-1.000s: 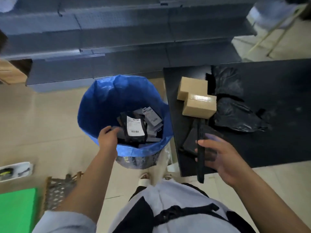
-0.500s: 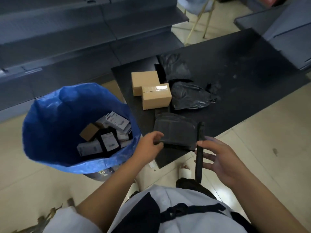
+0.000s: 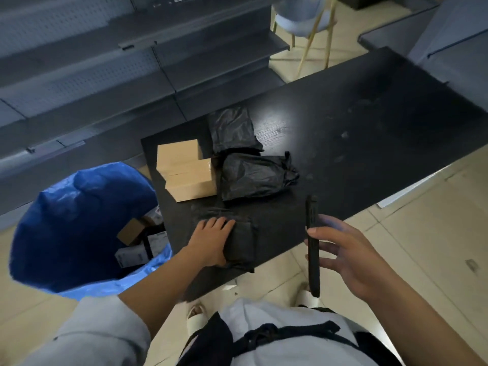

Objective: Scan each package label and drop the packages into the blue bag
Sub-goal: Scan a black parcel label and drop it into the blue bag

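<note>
Left hand (image 3: 211, 240) is now flat on a black mailer (image 3: 232, 240) at the near edge of the black table (image 3: 369, 143), thumb tucked along its near side, so it looks like it's getting a grip but I can't tell if it's actually lifted yet. A second ago that hand was over the blue bag (image 3: 79, 233) letting a labelled pack go, and half a second ago it was just reaching the mailer's left edge, so one drop is done and the next package is up. Right hand (image 3: 351, 256) is holding the phone (image 3: 313, 247) edge-on, fingers wrapped loosely around it, same as before. The mailer's long axis runs near-to-far, angled a bit to the right at the near end, and no label is showing on top, so my guess is it needs flipping before the scan. Still waiting farther back: two cardboard boxes (image 3: 188, 173) and two more black mailers (image 3: 253, 177). The bag sits on the floor just left of the table with scanned stuff inside.
</note>
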The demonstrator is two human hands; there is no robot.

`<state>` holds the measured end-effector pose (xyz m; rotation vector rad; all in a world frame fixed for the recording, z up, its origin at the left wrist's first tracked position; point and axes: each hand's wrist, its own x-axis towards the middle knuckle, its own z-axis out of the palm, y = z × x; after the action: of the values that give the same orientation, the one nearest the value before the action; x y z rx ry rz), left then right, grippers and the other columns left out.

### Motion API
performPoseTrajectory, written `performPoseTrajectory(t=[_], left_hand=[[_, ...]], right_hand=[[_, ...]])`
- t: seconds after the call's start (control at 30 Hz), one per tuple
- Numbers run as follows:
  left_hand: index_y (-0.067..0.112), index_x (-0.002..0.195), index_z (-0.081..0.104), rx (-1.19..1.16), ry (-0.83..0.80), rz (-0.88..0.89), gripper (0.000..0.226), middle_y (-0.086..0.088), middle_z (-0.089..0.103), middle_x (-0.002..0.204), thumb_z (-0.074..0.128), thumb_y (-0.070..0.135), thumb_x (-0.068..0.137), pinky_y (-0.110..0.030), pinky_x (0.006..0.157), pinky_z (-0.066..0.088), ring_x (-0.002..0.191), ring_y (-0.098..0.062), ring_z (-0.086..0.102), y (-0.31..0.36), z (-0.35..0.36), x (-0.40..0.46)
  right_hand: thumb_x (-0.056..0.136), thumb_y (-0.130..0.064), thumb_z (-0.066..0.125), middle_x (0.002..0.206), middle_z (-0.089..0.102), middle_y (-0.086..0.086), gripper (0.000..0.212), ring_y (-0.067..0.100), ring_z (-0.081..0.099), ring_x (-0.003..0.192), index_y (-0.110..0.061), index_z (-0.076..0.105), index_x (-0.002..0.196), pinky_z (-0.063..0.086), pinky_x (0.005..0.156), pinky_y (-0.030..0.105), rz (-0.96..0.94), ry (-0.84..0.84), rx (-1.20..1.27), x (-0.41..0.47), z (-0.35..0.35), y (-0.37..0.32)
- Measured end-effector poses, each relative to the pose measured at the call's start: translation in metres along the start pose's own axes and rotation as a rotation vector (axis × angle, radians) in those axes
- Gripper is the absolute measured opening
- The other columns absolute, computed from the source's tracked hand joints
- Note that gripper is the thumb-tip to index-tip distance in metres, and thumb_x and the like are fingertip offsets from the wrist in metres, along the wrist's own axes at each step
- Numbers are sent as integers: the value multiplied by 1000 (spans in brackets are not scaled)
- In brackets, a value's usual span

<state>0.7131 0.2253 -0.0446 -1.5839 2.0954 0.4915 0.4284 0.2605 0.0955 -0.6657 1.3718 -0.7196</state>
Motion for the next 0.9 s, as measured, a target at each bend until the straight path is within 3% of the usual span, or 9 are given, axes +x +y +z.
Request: performPoseTrajectory(t=[0.13, 0.27, 0.37, 0.47, 0.53, 0.6, 0.77, 0.83, 0.9], left_hand=[[24, 161, 7, 26, -11, -126, 122, -4, 21, 163, 78, 62, 70, -47, 121, 18, 149, -30, 22, 21, 6, 2], [25, 159, 15, -136, 14, -257, 123, -3, 30, 155, 77, 69, 62, -51, 117, 23, 142, -30, 30, 58, -4, 12], [28, 159, 18, -398, 24, -324, 123, -4, 31, 154, 81, 68, 61, -52, 116, 29, 142, -32, 32, 92, -28, 29], [29, 153, 35, -869, 32, -329, 125, -2, 44, 149, 87, 71, 48, -50, 111, 43, 136, -27, 47, 117, -55, 54], [26, 139, 53, -1157, 4, -320, 97, 1, 62, 133, 90, 59, 56, -41, 99, 54, 118, -20, 63, 131, -70, 69], [25, 127, 62, -1321, -48, -304, 69, 4, 69, 122, 86, 51, 67, -33, 90, 52, 110, -16, 66, 150, -91, 83], [19, 117, 71, -1497, -108, -262, 46, 1, 78, 109, 80, 45, 80, -32, 83, 53, 103, -19, 72, 193, -124, 123], [16, 118, 73, -1524, -125, -250, 59, -1, 78, 107, 84, 49, 71, -34, 86, 56, 104, -23, 72, 205, -136, 145], [18, 113, 75, -1557, -141, -268, 72, 0, 78, 105, 88, 58, 55, -35, 91, 54, 99, -23, 70, 212, -149, 171]], right_hand=[[89, -9, 69, 93, 75, 2, 23, 25, 68, 91, -20, 72, 108, 56, 89, 49, 20, 11, 24, 17, -63, -8], [89, -10, 69, 102, 72, 11, 23, 31, 68, 98, -24, 72, 107, 56, 90, 52, 25, -25, 27, 24, -110, -15], [89, -11, 69, 100, 72, 11, 27, 35, 67, 103, -24, 71, 112, 56, 93, 55, 8, -26, 18, 30, -142, -18], [87, -13, 71, 107, 70, 12, 31, 39, 64, 109, -23, 70, 115, 52, 99, 60, -1, -5, 76, 32, -165, -20], [75, -21, 76, 115, 69, 11, 47, 39, 63, 112, -22, 67, 121, 50, 101, 62, -6, 13, 105, 31, -174, -21], [59, -29, 83, 121, 66, 12, 72, 39, 61, 115, -20, 64, 129, 48, 104, 63, -2, 33, 120, 29, -185, -19], [40, -44, 86, 126, 65, 13, 100, 40, 59, 119, -21, 61, 134, 48, 104, 64, -1, 120, 181, 27, -208, -16], [50, -36, 88, 126, 64, 13, 91, 40, 59, 119, -20, 60, 135, 48, 104, 64, -5, 155, 206, 30, -214, -20], [74, -23, 84, 123, 64, 14, 65, 41, 59, 117, -17, 60, 135, 50, 102, 62, -1, 177, 228, 36, -216, -25]])
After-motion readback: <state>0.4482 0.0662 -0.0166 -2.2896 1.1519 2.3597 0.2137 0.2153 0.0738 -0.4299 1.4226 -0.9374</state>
